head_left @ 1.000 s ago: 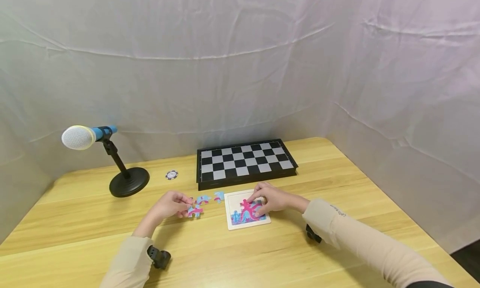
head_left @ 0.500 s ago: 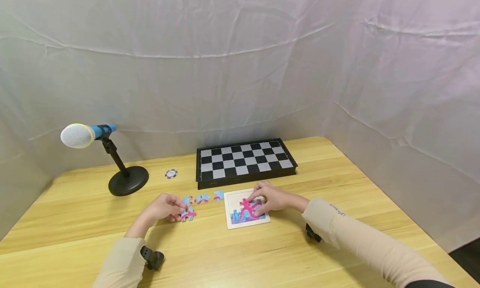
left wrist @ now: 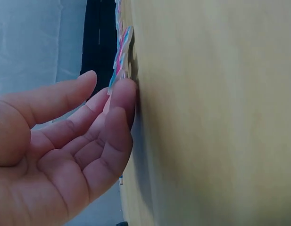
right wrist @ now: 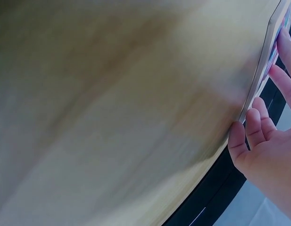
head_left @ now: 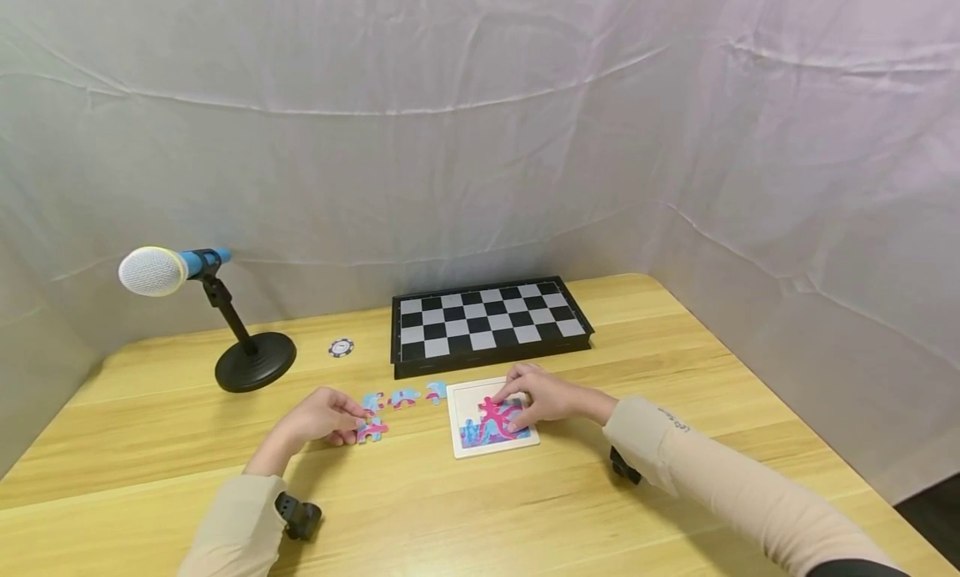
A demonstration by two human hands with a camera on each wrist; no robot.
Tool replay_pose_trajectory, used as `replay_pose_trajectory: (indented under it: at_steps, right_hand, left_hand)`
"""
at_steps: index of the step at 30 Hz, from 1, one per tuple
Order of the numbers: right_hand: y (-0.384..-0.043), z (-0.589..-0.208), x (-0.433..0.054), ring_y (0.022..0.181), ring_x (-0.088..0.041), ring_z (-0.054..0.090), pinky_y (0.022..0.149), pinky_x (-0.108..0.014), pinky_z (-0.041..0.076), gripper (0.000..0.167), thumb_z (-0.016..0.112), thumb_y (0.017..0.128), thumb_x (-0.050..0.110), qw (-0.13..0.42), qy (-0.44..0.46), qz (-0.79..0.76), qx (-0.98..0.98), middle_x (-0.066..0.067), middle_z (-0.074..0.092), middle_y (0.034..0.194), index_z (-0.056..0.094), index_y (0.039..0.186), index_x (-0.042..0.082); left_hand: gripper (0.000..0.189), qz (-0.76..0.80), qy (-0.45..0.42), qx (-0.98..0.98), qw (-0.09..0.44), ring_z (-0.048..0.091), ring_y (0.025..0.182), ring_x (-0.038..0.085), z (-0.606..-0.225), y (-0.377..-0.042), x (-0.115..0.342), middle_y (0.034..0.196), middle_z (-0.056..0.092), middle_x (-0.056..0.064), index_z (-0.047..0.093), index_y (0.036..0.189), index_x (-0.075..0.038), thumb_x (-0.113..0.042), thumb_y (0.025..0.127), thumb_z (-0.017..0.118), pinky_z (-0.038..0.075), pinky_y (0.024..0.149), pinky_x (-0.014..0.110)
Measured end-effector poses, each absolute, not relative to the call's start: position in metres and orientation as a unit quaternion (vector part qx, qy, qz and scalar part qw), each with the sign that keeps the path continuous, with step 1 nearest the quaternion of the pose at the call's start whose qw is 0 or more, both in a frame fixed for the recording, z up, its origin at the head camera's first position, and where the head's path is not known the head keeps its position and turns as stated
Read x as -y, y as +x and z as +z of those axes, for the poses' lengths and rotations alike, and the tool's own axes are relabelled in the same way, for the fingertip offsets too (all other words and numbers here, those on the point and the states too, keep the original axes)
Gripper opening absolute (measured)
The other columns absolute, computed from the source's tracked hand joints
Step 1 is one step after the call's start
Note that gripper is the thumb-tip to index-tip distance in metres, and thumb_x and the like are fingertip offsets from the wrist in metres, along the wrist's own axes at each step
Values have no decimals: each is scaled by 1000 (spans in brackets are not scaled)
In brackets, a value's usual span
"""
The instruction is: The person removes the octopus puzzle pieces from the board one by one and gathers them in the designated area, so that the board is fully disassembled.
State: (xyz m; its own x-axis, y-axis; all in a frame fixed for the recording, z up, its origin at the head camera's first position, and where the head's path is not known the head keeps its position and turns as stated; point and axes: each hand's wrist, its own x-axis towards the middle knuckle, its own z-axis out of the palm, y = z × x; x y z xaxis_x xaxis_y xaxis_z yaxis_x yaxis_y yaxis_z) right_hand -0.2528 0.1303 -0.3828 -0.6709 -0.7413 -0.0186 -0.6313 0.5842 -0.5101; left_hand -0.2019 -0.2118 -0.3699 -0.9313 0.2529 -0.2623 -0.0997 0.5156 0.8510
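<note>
My left hand (head_left: 321,416) is at a blue-and-pink jigsaw piece (head_left: 373,429) on the wooden table, left of the puzzle tray. In the left wrist view its fingertips touch the near end of the piece (left wrist: 120,59), and the thumb stands apart from it. My right hand (head_left: 546,393) rests at the square white puzzle tray (head_left: 497,451). Its thumb and index finger touch the pink and blue pieces (head_left: 489,427) laid in the lower part, while the other fingers lie at the tray's edge. Part of the picture is hidden under this hand.
Several more puzzle pieces (head_left: 405,397) lie in a row between the left hand and the tray. Behind them sits a black-and-white chessboard (head_left: 491,325). At the back left stand a microphone (head_left: 161,272) on a black stand (head_left: 256,362) and a poker chip (head_left: 341,348).
The left hand has moved left with the jigsaw piece, away from the tray, and its thumb now stands off the piece. The right hand has stayed at the tray.
</note>
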Motion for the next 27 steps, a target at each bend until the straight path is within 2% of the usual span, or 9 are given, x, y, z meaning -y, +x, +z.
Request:
replay_pose_trajectory:
  at_steps: [13, 27]
  right_hand:
    - [-253, -382, -130, 93, -18, 37, 76, -30, 35, 43, 75, 71, 28, 124, -386, -236, -883, -1, 44, 101, 65, 109, 12]
    - [-251, -380, -131, 98, -19, 39, 80, -32, 37, 47, 75, 71, 27, 126, -382, -225, -888, -6, 45, 109, 62, 112, 8]
  left_hand:
    - [17, 497, 48, -848, 178, 61, 61, 21, -366, -200, 215, 73, 63, 11, 57, 95, 15, 2, 83, 56, 51, 58, 31]
    - [21, 499, 62, -855, 128, 57, 63, 17, -360, -202, 205, 76, 59, 9, 53, 100, 14, 2, 83, 57, 47, 56, 28]
